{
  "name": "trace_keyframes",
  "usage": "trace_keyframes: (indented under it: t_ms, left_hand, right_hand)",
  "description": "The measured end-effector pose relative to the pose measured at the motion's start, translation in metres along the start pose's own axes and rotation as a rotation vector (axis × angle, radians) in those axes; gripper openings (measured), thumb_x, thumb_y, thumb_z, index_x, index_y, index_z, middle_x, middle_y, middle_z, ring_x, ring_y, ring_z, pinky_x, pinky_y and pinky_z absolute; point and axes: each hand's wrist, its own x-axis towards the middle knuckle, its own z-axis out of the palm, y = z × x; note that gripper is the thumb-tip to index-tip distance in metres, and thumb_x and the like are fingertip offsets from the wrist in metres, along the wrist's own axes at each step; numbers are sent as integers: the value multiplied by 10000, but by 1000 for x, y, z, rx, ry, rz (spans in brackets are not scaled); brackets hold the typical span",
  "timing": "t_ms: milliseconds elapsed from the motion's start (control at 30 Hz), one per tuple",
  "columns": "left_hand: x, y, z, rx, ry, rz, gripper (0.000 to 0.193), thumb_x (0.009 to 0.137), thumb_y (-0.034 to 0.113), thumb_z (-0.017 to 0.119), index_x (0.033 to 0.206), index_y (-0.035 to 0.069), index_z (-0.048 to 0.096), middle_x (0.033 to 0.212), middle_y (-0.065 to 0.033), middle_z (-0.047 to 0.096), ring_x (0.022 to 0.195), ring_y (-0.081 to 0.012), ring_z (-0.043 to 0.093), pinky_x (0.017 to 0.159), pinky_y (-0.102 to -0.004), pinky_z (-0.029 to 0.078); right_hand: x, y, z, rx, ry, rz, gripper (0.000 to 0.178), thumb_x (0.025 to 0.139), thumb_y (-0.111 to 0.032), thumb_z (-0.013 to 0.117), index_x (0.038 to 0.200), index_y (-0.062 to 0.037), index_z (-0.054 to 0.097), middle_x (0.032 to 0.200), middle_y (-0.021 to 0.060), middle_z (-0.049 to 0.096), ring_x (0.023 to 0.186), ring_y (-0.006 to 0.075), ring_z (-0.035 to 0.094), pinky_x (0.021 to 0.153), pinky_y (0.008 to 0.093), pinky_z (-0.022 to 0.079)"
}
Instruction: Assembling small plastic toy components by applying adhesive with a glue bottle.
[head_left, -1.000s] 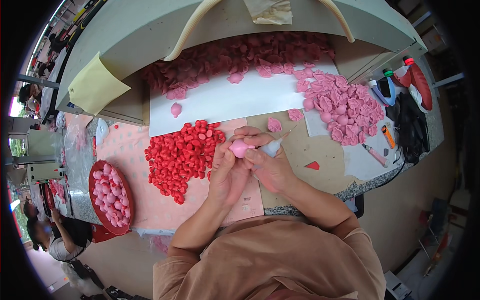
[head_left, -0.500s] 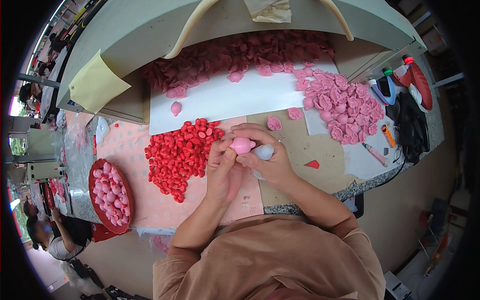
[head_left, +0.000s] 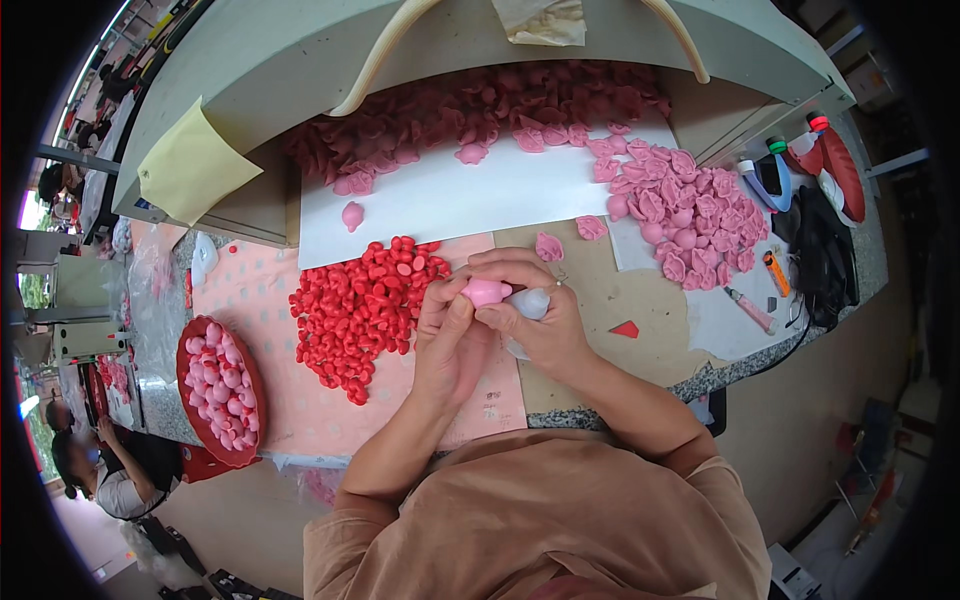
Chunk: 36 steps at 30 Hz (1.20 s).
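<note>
Between the thumb and fingers of my left hand (head_left: 445,340) is a small rounded pink piece (head_left: 485,291) with a nub at its end. My right hand (head_left: 555,335) is closed around a translucent whitish squeeze bottle (head_left: 532,303), and its fingertips come close to the pink piece. Where the bottle's tip meets the piece is hidden by my fingers. Left of my hands, a heap of small glossy red pieces (head_left: 350,310) lies on a pink patterned sheet (head_left: 270,290). Two pink petal-like shells (head_left: 548,247) rest just beyond my right hand.
A red basket (head_left: 262,400) of pink balls with red parts stands at the left edge. Pink shells (head_left: 700,215) are piled at right, more under the grey hood (head_left: 300,80). An orange cutter (head_left: 776,272), a tube (head_left: 752,311) and bottles sit far right. Another person (head_left: 120,475) works at far left.
Both hands stay in nearly the same place, still around the pink piece and the bottle. The pink piece has tilted slightly between my fingers.
</note>
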Motion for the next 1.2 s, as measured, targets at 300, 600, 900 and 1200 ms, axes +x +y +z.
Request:
trace_keyframes:
  t_ms: [300,600,900,1200]
  left_hand:
    - [8,-5,-7,99,-62,64,263,873,144,595,1135,132,577,1177,-62,539,1042,-210,543,826,-347,482]
    - [-9,20,-16,139,40,94,198,890,73,548,1080,106,591,1181,-93,529,993,-237,567,720,-340,524]
    - [-8,25,13,-84,-160,127,141,892,63,548,1020,61,605,1110,-65,528,768,-121,585,626,-236,495]
    - [-6,40,-6,89,-72,277,72,897,81,547,944,55,595,1046,-46,529,789,-87,562,647,-205,473]
  right_hand:
    - [2,-13,-13,239,-22,183,309,814,-69,640,1116,-45,578,1182,110,524,1047,181,515,868,302,436]
    - [4,-6,27,739,-61,371,218,835,-58,584,1048,-62,539,1285,130,436,1037,183,514,782,309,453]
    - [-6,-20,33,695,-11,253,320,907,-164,513,1214,-97,453,1125,6,516,676,37,406,626,189,368]
    - [4,4,47,740,2,345,425,894,-217,529,1271,-66,405,990,-7,503,615,6,394,570,170,346]
